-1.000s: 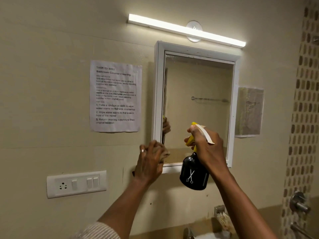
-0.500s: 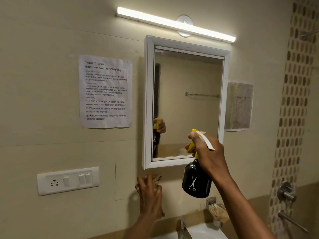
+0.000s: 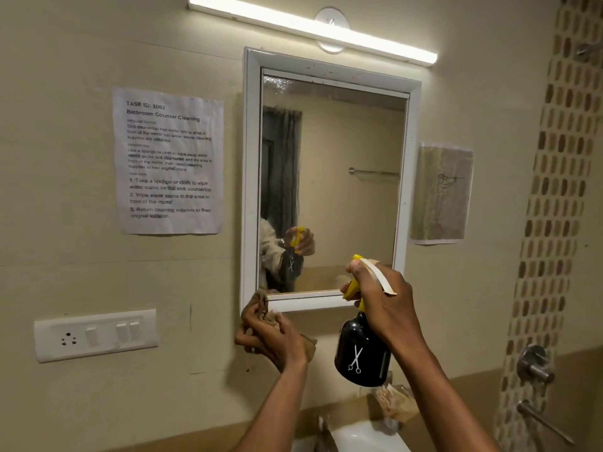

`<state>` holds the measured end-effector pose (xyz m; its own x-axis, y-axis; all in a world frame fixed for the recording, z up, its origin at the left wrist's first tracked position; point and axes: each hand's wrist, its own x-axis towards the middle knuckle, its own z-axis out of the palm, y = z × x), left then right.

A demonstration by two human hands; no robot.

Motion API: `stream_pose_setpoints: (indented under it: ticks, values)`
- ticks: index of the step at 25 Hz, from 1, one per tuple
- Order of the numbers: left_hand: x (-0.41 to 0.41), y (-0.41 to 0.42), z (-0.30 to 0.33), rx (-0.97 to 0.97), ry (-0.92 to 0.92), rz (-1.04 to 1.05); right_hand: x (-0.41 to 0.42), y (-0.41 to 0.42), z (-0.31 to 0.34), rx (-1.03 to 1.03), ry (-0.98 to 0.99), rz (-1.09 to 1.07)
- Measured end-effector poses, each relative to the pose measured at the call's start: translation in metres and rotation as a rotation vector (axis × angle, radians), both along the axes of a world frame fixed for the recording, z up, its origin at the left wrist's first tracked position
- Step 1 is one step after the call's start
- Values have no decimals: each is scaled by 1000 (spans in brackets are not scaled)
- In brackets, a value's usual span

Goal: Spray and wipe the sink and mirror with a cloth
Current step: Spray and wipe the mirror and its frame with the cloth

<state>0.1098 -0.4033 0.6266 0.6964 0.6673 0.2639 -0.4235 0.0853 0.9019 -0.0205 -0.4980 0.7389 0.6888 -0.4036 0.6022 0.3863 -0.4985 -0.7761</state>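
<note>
**Both hands raised at the mirror's lower edge**

The left hand [image 3: 272, 337] is lifted to the bottom left corner of the mirror [image 3: 332, 187], wrist bent back, its fingers curled round a bunched brown cloth [image 3: 262, 301]. The top of the cloth touches the white frame at that corner; another fold sticks out from under the palm on the right. This grip is closed on the cloth.

The right hand [image 3: 385, 308] is held up in front of the mirror's lower right part, forearm rising from the bottom of the view. Its grip is wrapped round the neck and yellow trigger of a spray bottle [image 3: 362, 350]. The bottle hangs upright, long axis vertical, black body below the hand with a white scissors mark facing the camera. The yellow head points up and left toward the glass. A pale strip lies across the back of the hand.

There is one mirror, one bottle in hand and one cloth in hand. The glass reflects the bottle and the hand round it.

One printed sheet [image 3: 169, 161] is stuck on the wall left of the mirror, with one switch plate [image 3: 96, 334] below it. One light bar [image 3: 313, 27] runs above the frame. A white sink [image 3: 362, 438] shows at the bottom edge, below the bottle.
</note>
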Motion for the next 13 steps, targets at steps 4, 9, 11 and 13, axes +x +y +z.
stream_pose_setpoints:
  ticks: [4,9,11,13]
  values:
    - [5,-49,0,-7,81,-61,-2,-39,0,-14,-2,-29]
    - [2,-111,-2,67,44,-101,-8,-79,2,-22,-10,-60]
    - [2,-136,-4,102,35,-112,-12,-95,5,-2,-9,-68]
    - [1,-160,-5,120,44,-133,-17,-114,8,7,-13,-78]
